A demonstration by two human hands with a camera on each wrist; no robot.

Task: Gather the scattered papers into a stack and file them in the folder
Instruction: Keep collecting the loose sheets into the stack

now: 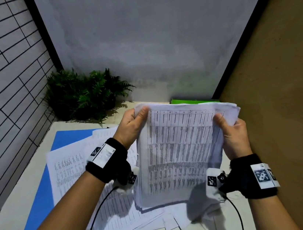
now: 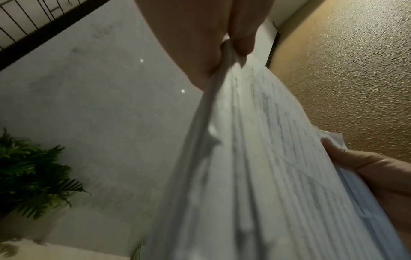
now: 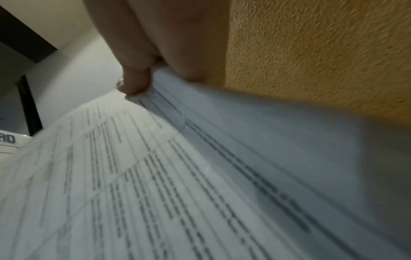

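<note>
I held the stack of papers (image 1: 179,153) above the table (image 1: 11,228), my left hand (image 1: 131,125) pinching its far left corner and my right hand (image 1: 233,135) closed on its right edge. It was light and floppy, I judged, with sheets ready to slide, so the edges were the place to hold. Its long axis pointed away from me, tilted up. More loose sheets (image 1: 67,170) lay on the blue folder (image 1: 40,202).

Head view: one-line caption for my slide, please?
Both hands, left hand and right hand, grip a paper stack above loose sheets.
</note>
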